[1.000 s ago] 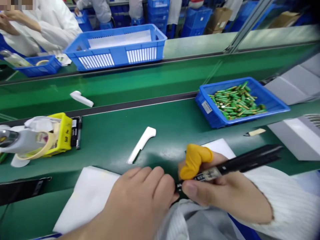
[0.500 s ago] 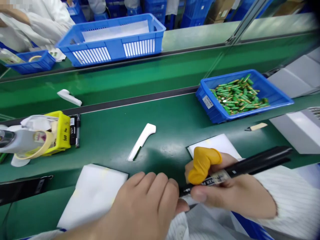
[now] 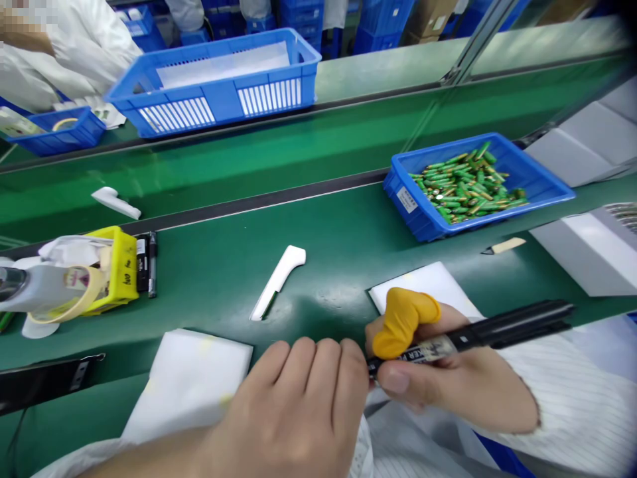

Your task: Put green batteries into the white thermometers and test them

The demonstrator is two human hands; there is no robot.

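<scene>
A: What's nearest the person?

B: Both hands, at the near edge of the desk (image 3: 348, 259). The right hand (image 3: 448, 378) grips a black marker pen (image 3: 478, 335), thumb beneath, the forefinger on top in a yellow finger cot (image 3: 403, 318). The barrel points away to the right; its tip end is down at the left hand (image 3: 303, 405), which is curled over that end, fingers closed.

A: Cap on or off?

B: Cannot tell; the left fingers hide the tip. My guess is the cap is being handled, and no marking is visible anywhere.

A: What lies about them?

B: A white foam pad (image 3: 192, 382) just left of the left hand, another white pad (image 3: 428, 285) partly under the right. Further in, mid-desk, a white plastic thermometer shell (image 3: 279, 279) lies untouched, apart from both hands.

A: And beyond?

B: At the left edge, a yellow tape dispenser (image 3: 112, 269) with a pen beside it. Toward the right far side, a blue bin of green batteries (image 3: 468, 186) and a small blade (image 3: 502, 245) near it. On the conveyor belt (image 3: 298, 153) behind, another white shell (image 3: 115, 202). Past that, a large blue basket (image 3: 219, 86) and a person in white (image 3: 64, 53).
</scene>
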